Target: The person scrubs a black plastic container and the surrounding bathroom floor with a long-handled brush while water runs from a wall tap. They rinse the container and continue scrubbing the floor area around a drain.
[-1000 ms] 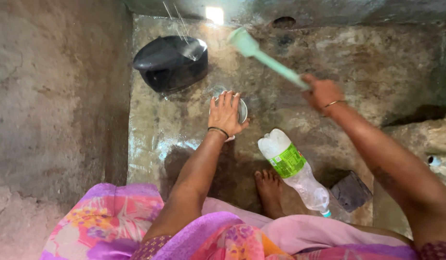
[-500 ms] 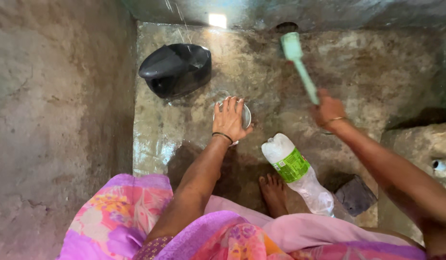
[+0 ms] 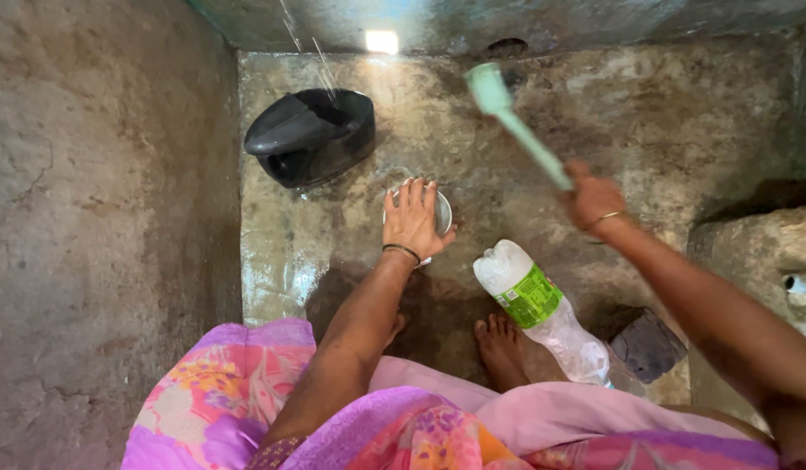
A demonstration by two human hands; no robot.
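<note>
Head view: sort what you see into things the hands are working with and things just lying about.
In use:
left hand on small steel bowl
right hand holding green brush

Lying about:
plastic bottle
black pot
dark stone

A rough household washing corner: I squat barefoot on a wet, stained concrete floor (image 3: 681, 113) hemmed in by bare plastered walls (image 3: 98, 218), thin streams of water falling into a black pot (image 3: 311, 135), a plastic bottle (image 3: 542, 313) lying beside my foot (image 3: 503, 348).
</note>
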